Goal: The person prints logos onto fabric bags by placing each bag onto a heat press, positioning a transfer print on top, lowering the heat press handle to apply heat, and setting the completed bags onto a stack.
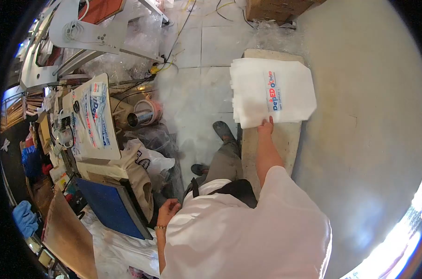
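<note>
A stack of white sheets (294, 88) is lying in the upper right of the frame, on a pale bench (288, 149). The top sheet is showing a smooth, faintly sheer surface, with blue and red lettering running sideways up its middle and beginning "DepED". Its two right-hand corners are slanting off, while several layers are peeping out unevenly along the left side. The person's right hand (265, 124) is touching the stack's lower edge, one finger pointing over the top sheet; whether the thumb is pinching from below, one cannot tell. The left hand (168, 211) is hanging near a blue panel (111, 207) at lower left, fingers loosely curling and narrow; whether they are holding anything, one cannot tell. By count, one stack is showing, its layers blending too closely for numbering; one bracelet (160, 227) is circling the left wrist, and two dark shoes (222, 132) are standing near the middle. At left, one pale board (111, 144) is bearing lettering in similar colours, with one pair of scissors (80, 114) lying on it. One pinkish bucket (155, 111) is standing right of the board, and one brown box (276, 9) is sitting at the top edge.
</note>
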Tool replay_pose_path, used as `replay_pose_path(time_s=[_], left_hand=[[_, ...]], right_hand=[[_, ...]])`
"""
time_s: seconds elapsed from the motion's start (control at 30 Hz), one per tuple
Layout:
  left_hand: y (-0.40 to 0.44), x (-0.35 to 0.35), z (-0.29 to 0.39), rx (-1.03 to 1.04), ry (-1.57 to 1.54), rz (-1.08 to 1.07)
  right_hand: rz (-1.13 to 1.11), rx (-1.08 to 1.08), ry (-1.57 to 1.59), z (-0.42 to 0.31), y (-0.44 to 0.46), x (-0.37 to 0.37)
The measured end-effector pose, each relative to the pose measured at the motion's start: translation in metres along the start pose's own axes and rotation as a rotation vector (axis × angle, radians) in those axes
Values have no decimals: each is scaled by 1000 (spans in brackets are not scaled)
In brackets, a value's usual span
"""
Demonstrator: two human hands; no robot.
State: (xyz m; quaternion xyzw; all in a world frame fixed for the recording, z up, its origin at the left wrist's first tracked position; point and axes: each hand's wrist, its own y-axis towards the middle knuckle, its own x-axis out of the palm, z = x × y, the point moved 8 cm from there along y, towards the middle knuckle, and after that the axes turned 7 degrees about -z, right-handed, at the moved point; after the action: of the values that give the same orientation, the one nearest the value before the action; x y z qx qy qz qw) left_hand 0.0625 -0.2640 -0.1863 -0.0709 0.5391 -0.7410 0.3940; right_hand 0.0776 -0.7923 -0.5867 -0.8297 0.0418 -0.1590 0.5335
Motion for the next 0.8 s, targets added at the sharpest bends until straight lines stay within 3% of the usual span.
replay_pose_path(time_s=[0.07,0.23,0.3,0.33,0.37,0.4,0.43,0.5,0.53,0.6,0.63,0.67,0.7,0.77,0.8], left_hand=[[7,3,-26,28,-40,27],[-9,-6,4,-106,7,79],[-8,-7,-16,-93,-31,132],[-11,-7,-24,-70,-45,167],[-17,-8,-20,-47,-60,177],[-25,-10,-13,-56,-95,218],[-31,-8,-14,-53,-138,244],[-53,-18,-20,-57,-214,310],[-78,-27,-36,-15,-305,379],[-119,-58,-52,48,-439,525],[-148,-78,-69,59,-514,641],[-182,-96,-104,135,-650,819],[-218,-119,-127,372,-776,951],[-307,-162,-189,-4,-450,1272],[-346,-176,-234,-54,-284,1431]], right_hand=[[56,-27,94,21,14,-19],[-52,-118,-192,22,28,-18],[-105,12,-356,11,21,-7],[-391,-213,-1045,12,112,-37],[-497,-657,-1638,14,182,-65],[-123,-500,-1943,-23,124,-39],[87,-484,-2099,-38,41,4],[128,-667,-2120,-44,-16,55],[25,-724,-2150,-5,-42,104],[-669,-1026,-1526,39,-89,175],[-869,-990,-1487,81,-123,209],[-1064,-942,-1440,131,-179,244],[-1285,-1031,-1413,177,-247,276],[-1670,-1190,-1367,258,-391,310],[-1843,-1260,-1344,296,-455,317]])
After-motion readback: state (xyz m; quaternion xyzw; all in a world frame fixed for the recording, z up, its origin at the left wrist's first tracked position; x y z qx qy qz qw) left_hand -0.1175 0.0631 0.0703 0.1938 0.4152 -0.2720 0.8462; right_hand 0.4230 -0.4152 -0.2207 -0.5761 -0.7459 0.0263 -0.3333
